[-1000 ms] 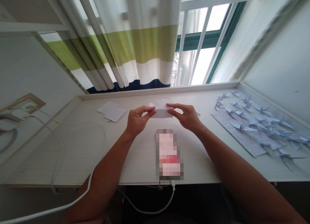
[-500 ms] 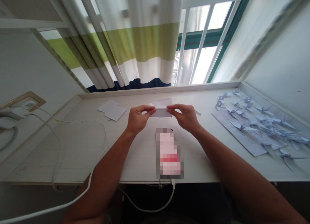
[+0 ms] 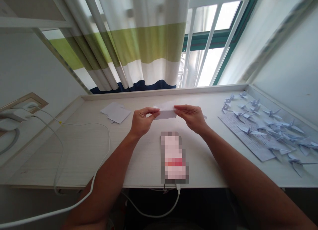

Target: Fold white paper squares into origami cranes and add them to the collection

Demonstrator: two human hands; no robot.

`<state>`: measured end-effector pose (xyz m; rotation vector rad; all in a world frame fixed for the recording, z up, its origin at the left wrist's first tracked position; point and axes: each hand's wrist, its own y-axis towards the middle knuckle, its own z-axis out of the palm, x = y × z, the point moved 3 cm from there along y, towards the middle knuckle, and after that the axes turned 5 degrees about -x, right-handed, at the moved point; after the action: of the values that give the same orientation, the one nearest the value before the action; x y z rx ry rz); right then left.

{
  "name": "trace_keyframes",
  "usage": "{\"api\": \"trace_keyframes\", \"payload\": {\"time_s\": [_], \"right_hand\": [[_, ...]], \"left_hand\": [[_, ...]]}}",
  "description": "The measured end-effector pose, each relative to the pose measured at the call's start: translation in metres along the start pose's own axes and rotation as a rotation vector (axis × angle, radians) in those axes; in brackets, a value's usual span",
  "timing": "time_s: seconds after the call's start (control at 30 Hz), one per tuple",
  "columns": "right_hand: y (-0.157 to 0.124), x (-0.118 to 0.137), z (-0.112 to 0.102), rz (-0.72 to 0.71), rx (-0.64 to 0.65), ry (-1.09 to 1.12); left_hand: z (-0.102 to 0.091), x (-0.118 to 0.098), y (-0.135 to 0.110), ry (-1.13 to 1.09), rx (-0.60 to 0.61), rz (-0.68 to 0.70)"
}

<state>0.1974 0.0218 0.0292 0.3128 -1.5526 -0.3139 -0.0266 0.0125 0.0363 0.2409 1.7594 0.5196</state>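
Note:
A folded piece of white paper [image 3: 165, 111] is held up just above the desk, between my hands. My left hand [image 3: 144, 121] pinches its left end between thumb and fingers. My right hand [image 3: 191, 118] has its fingertips at the right end, with the thumb side along the top edge. Below the hands, a phone [image 3: 172, 157] lies on the desk, its screen pixelated. The paper hides nothing else of the desk worth telling.
A small stack of white paper squares [image 3: 115, 113] lies left of my hands. Several pale blue paper cranes [image 3: 260, 124] sit on a printed sheet [image 3: 244, 135] at the right. A white cable [image 3: 108, 140] runs across the desk [image 3: 74, 157] from a wall socket [image 3: 27, 107].
The white paper now looks like a narrower folded strip. My right hand has shifted slightly right, and the view has tilted a little.

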Motion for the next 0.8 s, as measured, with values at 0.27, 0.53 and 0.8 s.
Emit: {"api": "trace_keyframes", "payload": {"time_s": [0.27, 0.53, 0.8], "right_hand": [[-0.002, 0.002, 0.000, -0.071, -0.074, -0.125], [-0.005, 0.000, 0.003, -0.123, -0.088, -0.212], [-0.004, 0.001, 0.003, -0.164, -0.026, -0.368]], "left_hand": [[0.001, -0.002, -0.001, 0.043, -0.012, -0.020], [0.001, 0.004, 0.001, 0.035, -0.026, -0.075], [0.002, 0.006, 0.002, 0.194, 0.018, 0.043]]}}
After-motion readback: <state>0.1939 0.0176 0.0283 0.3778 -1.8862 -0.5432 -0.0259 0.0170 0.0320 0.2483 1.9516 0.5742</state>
